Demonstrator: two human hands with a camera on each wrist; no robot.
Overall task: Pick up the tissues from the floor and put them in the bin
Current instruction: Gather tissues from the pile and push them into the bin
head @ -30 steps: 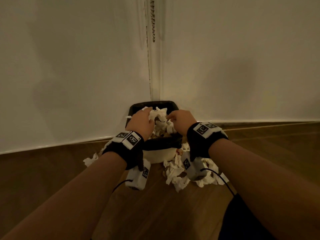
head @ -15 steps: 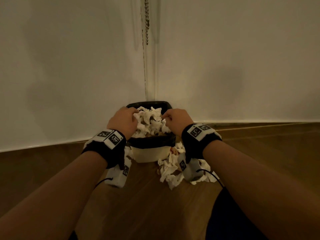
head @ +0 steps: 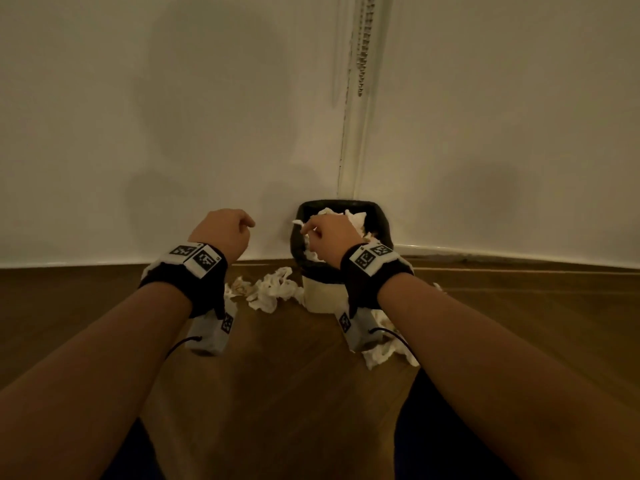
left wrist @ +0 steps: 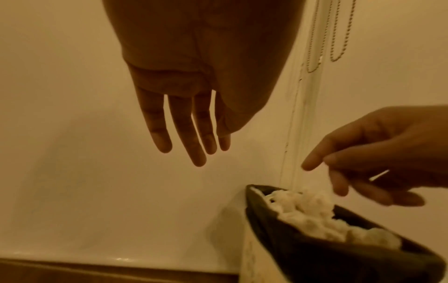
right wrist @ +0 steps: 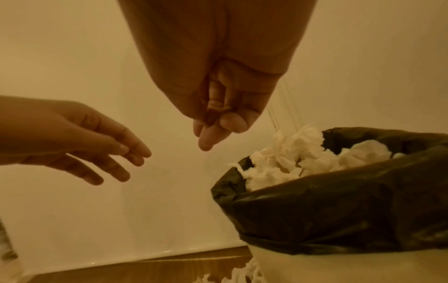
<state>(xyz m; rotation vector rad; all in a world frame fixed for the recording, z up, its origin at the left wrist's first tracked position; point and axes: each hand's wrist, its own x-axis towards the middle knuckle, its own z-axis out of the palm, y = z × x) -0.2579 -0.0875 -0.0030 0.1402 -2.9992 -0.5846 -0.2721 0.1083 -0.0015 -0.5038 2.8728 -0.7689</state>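
Observation:
A small white bin (head: pixel 323 299) with a black liner (right wrist: pixel 339 206) stands in the wall corner, heaped with crumpled white tissues (head: pixel 358 220) (right wrist: pixel 290 162) (left wrist: pixel 312 206). My left hand (head: pixel 225 230) (left wrist: pixel 191 145) hangs left of the bin with straight fingers and holds nothing. My right hand (head: pixel 329 233) (right wrist: pixel 213 134) hovers over the bin's left rim, fingers loosely bent, empty; one tissue strand sticks out beside it. More tissues lie on the floor left of the bin (head: pixel 273 289) and to its right (head: pixel 384 355), partly behind my right wrist.
White walls meet just behind the bin, with a bead chain (head: pixel 362 46) hanging down the corner. A white skirting board (head: pixel 104 263) runs along the brown wooden floor (head: pixel 284 393). My forearms reach in from the bottom of the head view.
Both hands were on the tissue heap in the bin. They have lifted off it, and the left hand has moved out to the left, fingers opened.

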